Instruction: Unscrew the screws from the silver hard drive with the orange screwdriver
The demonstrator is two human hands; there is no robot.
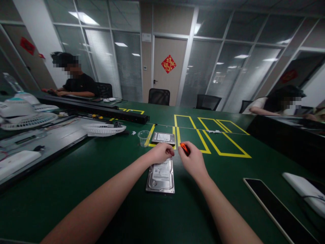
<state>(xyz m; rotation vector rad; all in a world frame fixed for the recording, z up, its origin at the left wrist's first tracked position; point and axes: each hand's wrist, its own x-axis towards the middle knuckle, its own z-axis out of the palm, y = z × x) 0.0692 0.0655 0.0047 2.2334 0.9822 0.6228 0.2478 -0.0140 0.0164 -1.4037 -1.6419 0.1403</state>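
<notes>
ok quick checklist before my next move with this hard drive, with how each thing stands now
1. Near hard drive flat on the green table, label facing up: ok.
2. Left hand at the drive's far end: ok.
3. Left fingers free of any small part: cannot tell, their grip is too small to make out.
4. Right hand gripping the orange-and-black tool: ok.
5. Tool tip seated on the drive: cannot tell, no tip is visible.
6. Clear cup upright beyond the left hand: ok.
</notes>
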